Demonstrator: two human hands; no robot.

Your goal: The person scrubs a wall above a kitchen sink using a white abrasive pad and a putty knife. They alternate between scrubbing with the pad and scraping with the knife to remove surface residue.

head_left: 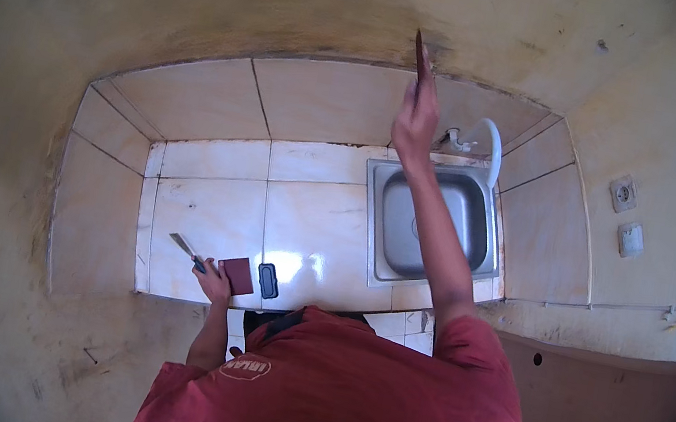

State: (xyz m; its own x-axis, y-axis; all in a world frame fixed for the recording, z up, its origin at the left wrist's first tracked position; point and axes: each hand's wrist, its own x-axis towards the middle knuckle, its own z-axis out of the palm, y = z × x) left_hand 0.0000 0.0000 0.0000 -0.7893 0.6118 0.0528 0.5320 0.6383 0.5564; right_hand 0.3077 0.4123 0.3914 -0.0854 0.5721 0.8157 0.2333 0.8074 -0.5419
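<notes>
My right arm stretches up past the sink to the stained wall. In my right hand (416,121) is a dark reddish-brown sheet (421,51), seen nearly edge-on at the wall; it looks like sandpaper. Low over the counter's front edge, my left hand (213,282) is closed around a putty knife (184,245), its metal blade pointing up and left. Right beside those fingers lies a dark red square of sandpaper (239,276); whether they touch it I cannot tell. A black oblong sanding block or holder (268,281) sits just right of the square.
White tiles cover the counter (208,212). A steel sink (394,220) is set into its right side, with a tap (457,139) and a white curved object (492,147) behind. Beige tiles (329,102) line the wall's foot. A socket (623,194) and a switch (631,239) are at right.
</notes>
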